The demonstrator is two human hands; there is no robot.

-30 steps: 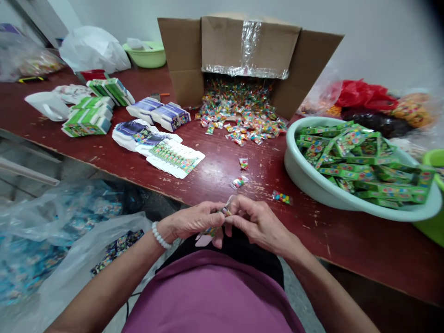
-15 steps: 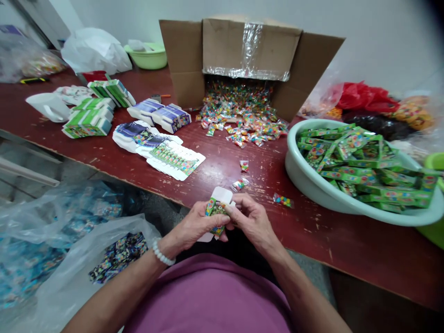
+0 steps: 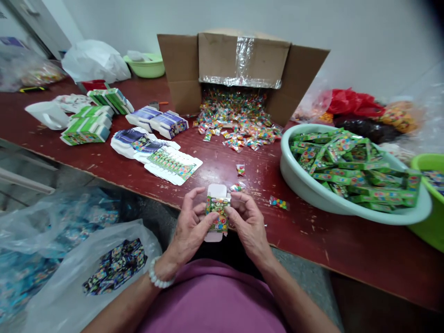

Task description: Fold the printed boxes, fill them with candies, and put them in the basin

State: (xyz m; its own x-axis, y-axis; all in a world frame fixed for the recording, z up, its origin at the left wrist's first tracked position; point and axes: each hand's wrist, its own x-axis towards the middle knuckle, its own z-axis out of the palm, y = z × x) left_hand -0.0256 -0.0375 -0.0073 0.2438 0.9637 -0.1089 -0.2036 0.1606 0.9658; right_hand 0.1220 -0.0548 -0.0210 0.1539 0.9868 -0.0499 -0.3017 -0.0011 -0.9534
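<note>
Between both hands, at the table's front edge, is a small green printed candy box (image 3: pixel 218 212) with white flaps sticking out at its top and bottom ends. My left hand (image 3: pixel 190 224) grips its left side, thumb on the printed front. On the opposite side my right hand (image 3: pixel 248 222) pinches the edge, with its thumb near the front. Just beyond the box lie a small candy packet (image 3: pixel 237 186) and another candy packet (image 3: pixel 240 169). A third clear packet of round candies (image 3: pixel 279 202) rests to the right.
An open cardboard box (image 3: pixel 243 60) spills wrapped candies (image 3: pixel 239 115) at the back. A pale basin (image 3: pixel 287 166) of green boxes stands right. Flat cartons (image 3: pixel 173 162) and stacked cartons (image 3: pixel 88 125) lie left. A plastic bag (image 3: pixel 69 282) with dark packets sits below the table.
The box was tilted and mostly hidden by the fingers; it now faces up between the hands. My left fingers have spread around its side, and the hands sit slightly farther apart.
</note>
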